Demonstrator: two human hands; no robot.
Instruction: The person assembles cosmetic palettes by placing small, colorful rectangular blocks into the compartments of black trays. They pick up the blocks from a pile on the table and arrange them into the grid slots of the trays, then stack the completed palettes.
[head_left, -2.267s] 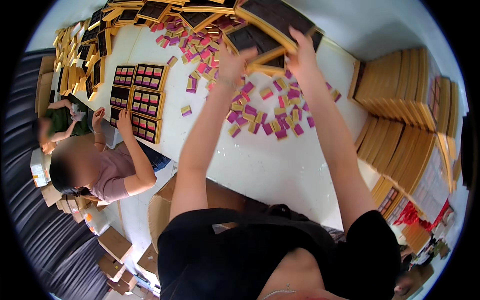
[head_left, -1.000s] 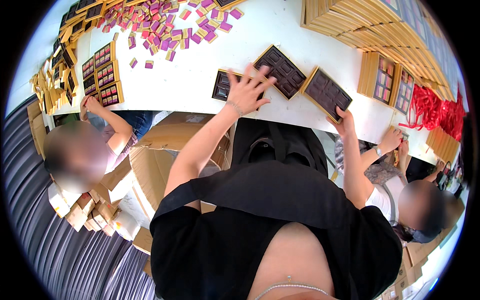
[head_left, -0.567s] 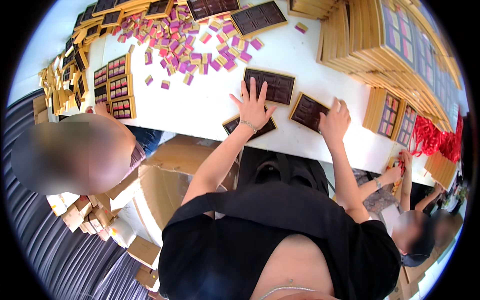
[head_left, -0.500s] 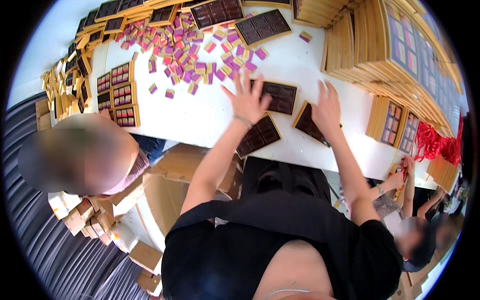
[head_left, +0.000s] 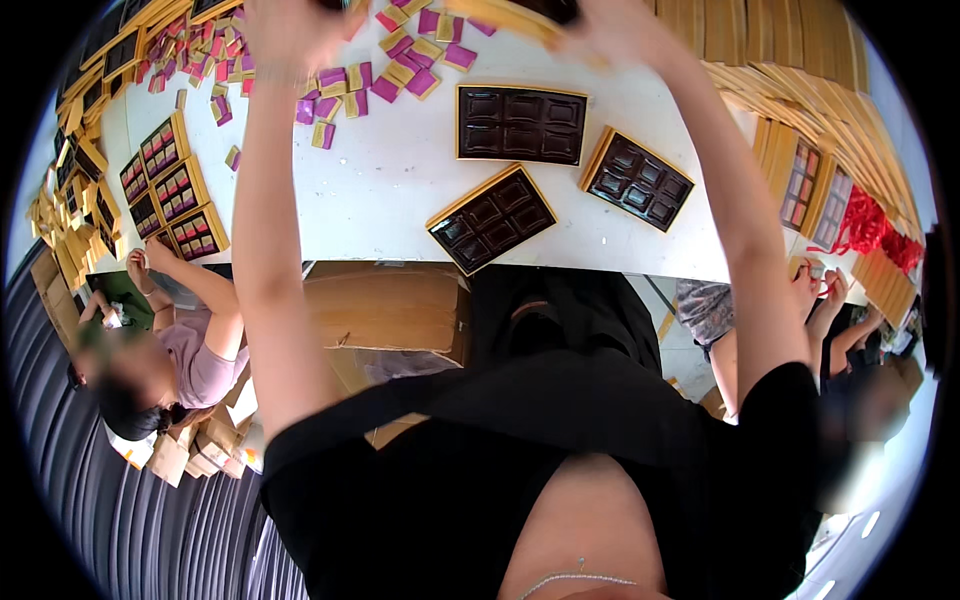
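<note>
The left hand (head_left: 295, 38) is at the upper edge of view, blurred and its fingers partly cut off, so I cannot tell whether it is open or gripping. The right hand (head_left: 622, 32) is blurred too, just beside a gold-rimmed tray (head_left: 550, 8); its grip cannot be told either. Below and between the hands, three dark trays lie close together on the tabletop (head_left: 375, 215): a wide tray (head_left: 521, 124), a slanted tray (head_left: 491, 220) and a right-hand tray (head_left: 638, 179). Loose pieces (head_left: 406, 71) lie scattered by the left hand. Filled trays (head_left: 178, 190) sit far left, boxes (head_left: 797, 60) and red ribbon (head_left: 862, 222) at right
</note>
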